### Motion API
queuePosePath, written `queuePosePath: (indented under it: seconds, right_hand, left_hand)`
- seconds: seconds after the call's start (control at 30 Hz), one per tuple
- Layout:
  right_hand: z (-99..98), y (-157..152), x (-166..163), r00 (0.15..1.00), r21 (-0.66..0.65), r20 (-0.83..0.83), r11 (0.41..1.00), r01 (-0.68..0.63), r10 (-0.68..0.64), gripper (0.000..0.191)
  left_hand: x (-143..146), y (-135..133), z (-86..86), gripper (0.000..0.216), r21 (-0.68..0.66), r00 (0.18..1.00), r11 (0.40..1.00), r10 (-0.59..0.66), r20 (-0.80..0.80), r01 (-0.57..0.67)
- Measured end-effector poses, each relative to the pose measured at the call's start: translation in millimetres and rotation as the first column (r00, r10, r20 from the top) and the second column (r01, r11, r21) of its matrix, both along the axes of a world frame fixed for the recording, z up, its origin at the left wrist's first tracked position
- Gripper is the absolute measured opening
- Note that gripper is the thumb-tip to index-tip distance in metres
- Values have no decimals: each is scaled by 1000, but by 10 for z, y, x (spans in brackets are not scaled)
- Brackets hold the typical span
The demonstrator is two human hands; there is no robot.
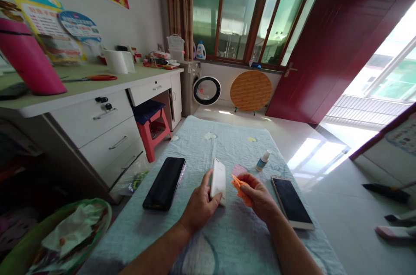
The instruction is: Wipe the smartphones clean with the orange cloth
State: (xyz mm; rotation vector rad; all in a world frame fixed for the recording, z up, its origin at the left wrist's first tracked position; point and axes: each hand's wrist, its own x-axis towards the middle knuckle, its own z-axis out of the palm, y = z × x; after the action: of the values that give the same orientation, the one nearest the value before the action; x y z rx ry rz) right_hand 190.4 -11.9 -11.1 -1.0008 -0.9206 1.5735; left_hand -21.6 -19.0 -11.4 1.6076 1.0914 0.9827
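A white smartphone is gripped in my left hand, tilted up on its long side above the cloth, its back towards my right. Pinched in the fingers of my right hand is a crumpled orange cloth, a short gap away from the white phone. To the left a black smartphone lies screen up. Another phone with a pale frame and dark screen rests to the right of my right hand. Beyond that hand stands a small spray bottle with a white cap.
A light blue patterned cloth covers the table. At lower left is a green bin with crumpled paper. A white desk runs along the left, with a red stool by it. An open washing machine stands behind.
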Motion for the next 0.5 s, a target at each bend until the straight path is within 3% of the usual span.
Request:
queuePosePath:
  seconds: [0.23, 0.5]
  right_hand:
    - [-17, 15, 3, 999, 28, 44, 1000, 6, -7, 42]
    - [-8, 6, 4, 999, 34, 44, 999, 16, -18, 42]
  left_hand:
    - [6, -3, -34, 83, -139, 992, 989, -42, 120, 59]
    - [49, -11, -14, 88, -191, 984, 977, -64, 168, 96]
